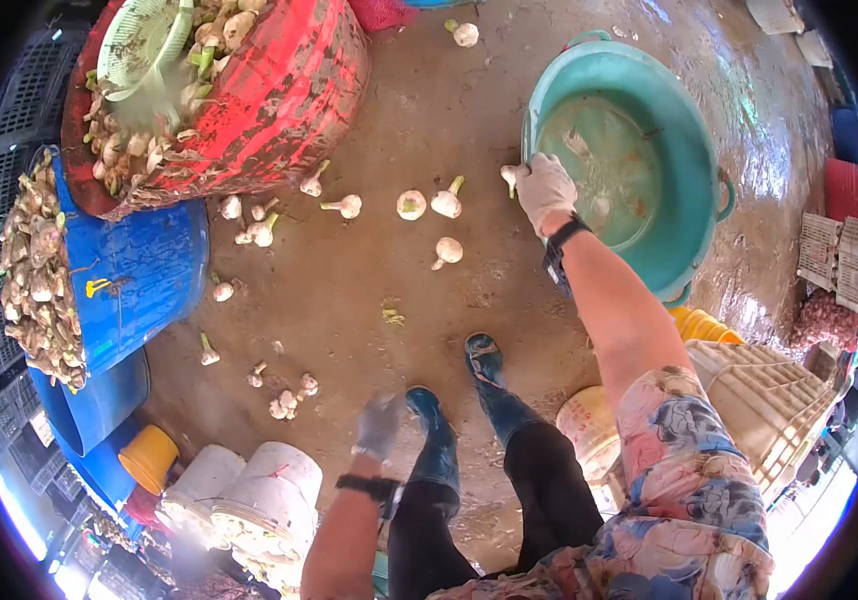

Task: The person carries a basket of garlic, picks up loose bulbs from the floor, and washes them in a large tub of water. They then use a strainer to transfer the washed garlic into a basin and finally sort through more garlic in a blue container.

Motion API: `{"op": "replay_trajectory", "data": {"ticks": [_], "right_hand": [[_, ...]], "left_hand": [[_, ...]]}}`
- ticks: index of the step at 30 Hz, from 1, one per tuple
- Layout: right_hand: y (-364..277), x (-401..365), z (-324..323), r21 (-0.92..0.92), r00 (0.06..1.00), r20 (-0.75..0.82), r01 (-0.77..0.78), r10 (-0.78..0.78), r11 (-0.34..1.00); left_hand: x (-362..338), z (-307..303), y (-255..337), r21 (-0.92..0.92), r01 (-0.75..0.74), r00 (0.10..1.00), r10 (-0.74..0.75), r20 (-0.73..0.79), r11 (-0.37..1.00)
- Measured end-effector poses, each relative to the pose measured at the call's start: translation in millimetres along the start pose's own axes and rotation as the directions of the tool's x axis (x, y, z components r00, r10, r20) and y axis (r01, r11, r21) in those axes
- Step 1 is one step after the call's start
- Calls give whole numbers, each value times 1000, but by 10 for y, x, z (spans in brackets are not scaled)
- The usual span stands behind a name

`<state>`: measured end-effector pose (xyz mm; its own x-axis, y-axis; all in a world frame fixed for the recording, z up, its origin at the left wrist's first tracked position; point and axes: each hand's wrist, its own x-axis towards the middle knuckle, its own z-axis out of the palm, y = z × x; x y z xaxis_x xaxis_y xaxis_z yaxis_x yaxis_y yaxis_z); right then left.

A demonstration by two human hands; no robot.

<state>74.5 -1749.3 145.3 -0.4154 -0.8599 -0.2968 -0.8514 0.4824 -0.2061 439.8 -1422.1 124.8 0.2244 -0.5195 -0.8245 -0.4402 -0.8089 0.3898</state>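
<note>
One mud-smeared red tub (294, 105) and one heaped blue barrel (139, 270) stand on the left of the floor (379, 290); ahead on the right is a green tub (687, 150), with pale scraps (576, 141) in its bottom. Two dark boots (436, 435) are planted apart, a sound base for reaching. The gloved right hand (549, 187), arm outstretched, appears to be grasping the green tub's left rim; a hooked grip, fingers inside and thumb outside, would serve best, since damp plastic probably slips. A pale shape (510, 178) beside that hand may be thumb or bulb; I cannot tell. The gloved left hand (379, 425) is blurred near a boot, its grip unclear. Smallest, loose garlic bulbs (411, 205) lie scattered between the red and green tubs; avoiding them would guard the footing.
</note>
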Motion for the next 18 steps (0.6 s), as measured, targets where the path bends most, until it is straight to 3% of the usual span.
{"op": "replay_trajectory", "data": {"ticks": [2, 3, 4, 5, 6, 7, 8, 10, 12, 13, 16, 18], "right_hand": [[135, -32, -233, 100, 993, -79, 95, -87, 990], [195, -60, -399, 187, 989, -128, 93, -69, 978], [272, -71, -567, 178, 988, -134, 97, -73, 979], [358, -88, -733, 219, 989, -116, 116, -92, 969], [416, -115, -883, 261, 989, -100, 133, -110, 956], [448, -158, -1019, 310, 982, -144, 161, -121, 937], [486, -216, -1129, 300, 981, -149, 163, -123, 940], [496, -323, -1294, 390, 970, -225, 176, -92, 904], [430, -546, -1524, 468, 958, -263, 229, -113, 854], [371, -684, -1622, 491, 960, -253, 234, -120, 839], [145, -1032, -1726, 567, 986, -140, 155, -90, 809], [-29, -1227, -1667, 501, 980, -112, 198, -164, 843]], "left_hand": [[207, 290, 566, 65, -174, 944, 148, 295, 983], [165, 427, 1089, 454, -582, 811, 446, 378, 675], [58, 556, 1669, 663, -744, 573, 591, 568, 85], [18, 790, 2052, 392, -783, 618, 678, 398, 483], [-27, 1007, 2410, -16, -691, 702, 675, 227, 723], [-120, 1118, 2825, -105, -622, 751, 629, 203, 776], [-206, 1222, 3178, -194, -542, 798, 573, 188, 818], [40, 1691, 3409, -95, -698, 702, 704, 108, 710], [-358, 1473, 4103, -162, -518, 733, 534, 421, 840], [-458, 1517, 4126, -157, -499, 753, 516, 408, 852], [-640, 1674, 3935, -130, -646, 757, 653, 17, 752], [-656, 1647, 3650, -184, -661, 748, 619, -238, 728]]}}
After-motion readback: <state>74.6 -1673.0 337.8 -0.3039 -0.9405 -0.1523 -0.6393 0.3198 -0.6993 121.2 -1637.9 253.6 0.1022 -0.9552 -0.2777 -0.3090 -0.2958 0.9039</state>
